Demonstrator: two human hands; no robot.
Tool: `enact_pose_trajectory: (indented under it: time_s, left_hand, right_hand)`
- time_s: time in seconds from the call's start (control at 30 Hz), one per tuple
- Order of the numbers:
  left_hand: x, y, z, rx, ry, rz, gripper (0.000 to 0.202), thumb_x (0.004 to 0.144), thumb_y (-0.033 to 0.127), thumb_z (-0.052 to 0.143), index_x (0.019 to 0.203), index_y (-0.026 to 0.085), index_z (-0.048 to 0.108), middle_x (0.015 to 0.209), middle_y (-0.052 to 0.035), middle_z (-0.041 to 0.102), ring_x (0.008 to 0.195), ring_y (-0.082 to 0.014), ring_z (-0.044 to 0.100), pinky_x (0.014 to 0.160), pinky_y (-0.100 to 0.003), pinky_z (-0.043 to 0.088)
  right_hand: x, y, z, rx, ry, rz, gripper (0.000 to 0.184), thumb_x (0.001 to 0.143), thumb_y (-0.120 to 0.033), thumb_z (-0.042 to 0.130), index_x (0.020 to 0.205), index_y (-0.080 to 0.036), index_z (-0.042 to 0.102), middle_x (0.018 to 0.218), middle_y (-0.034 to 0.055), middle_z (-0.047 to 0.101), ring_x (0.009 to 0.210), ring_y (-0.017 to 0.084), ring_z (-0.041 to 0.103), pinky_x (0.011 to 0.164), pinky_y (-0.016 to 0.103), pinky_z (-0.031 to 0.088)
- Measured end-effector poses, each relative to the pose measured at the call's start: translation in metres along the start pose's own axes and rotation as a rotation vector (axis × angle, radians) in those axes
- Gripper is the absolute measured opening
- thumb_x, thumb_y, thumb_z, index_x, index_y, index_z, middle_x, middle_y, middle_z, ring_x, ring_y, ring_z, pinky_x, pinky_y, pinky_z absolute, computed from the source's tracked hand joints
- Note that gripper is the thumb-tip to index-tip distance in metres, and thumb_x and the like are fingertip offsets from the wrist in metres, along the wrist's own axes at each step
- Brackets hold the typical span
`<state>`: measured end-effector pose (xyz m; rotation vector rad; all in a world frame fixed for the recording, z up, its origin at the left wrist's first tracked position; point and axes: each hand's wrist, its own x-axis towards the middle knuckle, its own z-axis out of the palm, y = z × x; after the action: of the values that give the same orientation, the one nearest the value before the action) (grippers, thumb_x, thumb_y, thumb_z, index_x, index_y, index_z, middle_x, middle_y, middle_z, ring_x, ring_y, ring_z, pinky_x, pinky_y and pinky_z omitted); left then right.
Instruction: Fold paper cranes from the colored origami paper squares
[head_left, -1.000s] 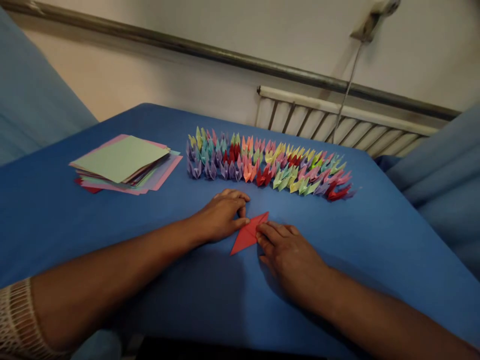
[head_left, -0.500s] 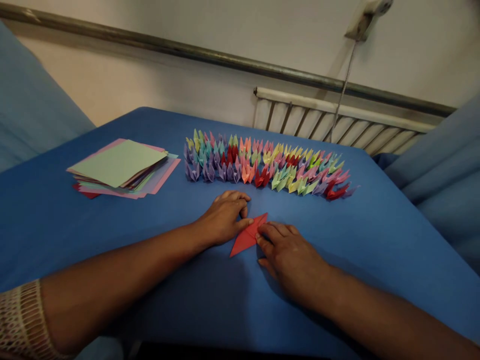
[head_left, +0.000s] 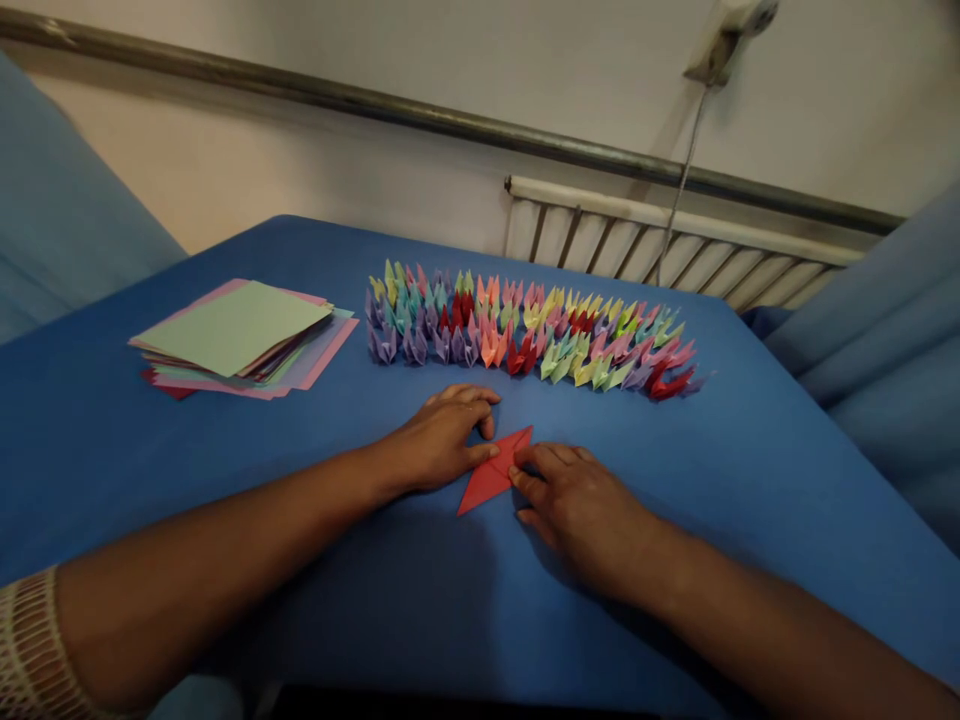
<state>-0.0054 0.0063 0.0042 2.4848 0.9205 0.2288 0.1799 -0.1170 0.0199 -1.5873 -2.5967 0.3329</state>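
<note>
Two hands rest on the blue tabletop [head_left: 750,480], one at each side of a folded red paper [head_left: 487,478]. The red paper lies flat on the tabletop, near its middle, as a narrow pointed shape with one tip toward the far side and one toward the near side.

Left hand [head_left: 442,438]: palm down, fingers [head_left: 465,400] loosely curled, thumb tip against the left edge of the red paper. Whether thumb and forefinger pinch that edge or only press on it cannot be told from this angle.

Right hand [head_left: 585,500]: palm down, fingers extended and slightly spread, fingertips pressing on the right edge of the red paper; nothing is gripped.

Beyond the hands, rows of small folded paper cranes [head_left: 525,330] in many colours stand in a band across the tabletop, apart from the red paper. A stack of coloured paper sheets [head_left: 236,330] lies to the far left, with a light green sheet on top.
</note>
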Motion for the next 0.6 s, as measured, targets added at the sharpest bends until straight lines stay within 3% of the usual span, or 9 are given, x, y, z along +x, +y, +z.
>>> enact_pose_trajectory:
  time_s: [0.17,0.27,0.33,0.47,0.6]
  left_hand:
    - [-0.003,0.002,0.000,-0.022,-0.005,-0.007,0.016,0.080,0.035,0.066,0.086,0.020,0.062,0.139,-0.0088,0.053,0.133,-0.0284,0.041,0.107,-0.045,0.034]
    - [-0.002,0.005,0.005,-0.011,0.038,-0.019,0.025,0.079,0.044,0.066,0.085,0.020,0.062,0.138,-0.0097,0.053,0.134,-0.0306,0.040,0.108,-0.048,0.033]
    - [-0.002,0.007,0.007,0.000,0.048,-0.023,0.028,0.077,0.047,0.067,0.085,0.020,0.062,0.138,-0.0105,0.054,0.133,-0.0315,0.040,0.109,-0.050,0.032]
    - [-0.003,0.011,0.008,0.016,0.048,-0.028,0.033,0.076,0.049,0.069,0.088,0.020,0.060,0.138,-0.0121,0.054,0.133,-0.0323,0.041,0.108,-0.050,0.033]
    - [-0.005,0.015,0.007,0.043,0.053,-0.030,0.041,0.075,0.052,0.070,0.095,0.019,0.059,0.138,-0.0151,0.053,0.132,-0.0323,0.042,0.107,-0.048,0.035]
  right_hand:
    - [0.013,0.015,0.011,0.068,0.102,-0.036,0.025,0.097,-0.025,0.047,0.107,-0.018,0.069,0.117,0.0106,0.064,0.105,0.023,0.058,0.092,0.041,0.046]
    - [0.025,0.028,0.019,0.143,0.250,-0.033,0.027,0.097,-0.029,0.049,0.117,-0.017,0.063,0.136,0.0127,0.053,0.123,0.024,0.050,0.101,0.043,0.040]
    - [0.031,0.034,0.021,0.178,0.262,-0.038,0.033,0.097,-0.028,0.049,0.128,-0.019,0.056,0.138,0.0119,0.052,0.125,0.023,0.048,0.102,0.042,0.038]
    - [0.032,0.034,0.020,0.152,0.204,0.007,0.027,0.097,-0.027,0.047,0.119,-0.020,0.062,0.117,0.0087,0.063,0.109,0.022,0.055,0.093,0.039,0.041]
    - [0.027,0.027,0.020,0.108,0.230,0.123,0.021,0.095,-0.029,0.051,0.105,-0.017,0.065,0.100,0.0090,0.064,0.095,0.022,0.056,0.085,0.037,0.042]
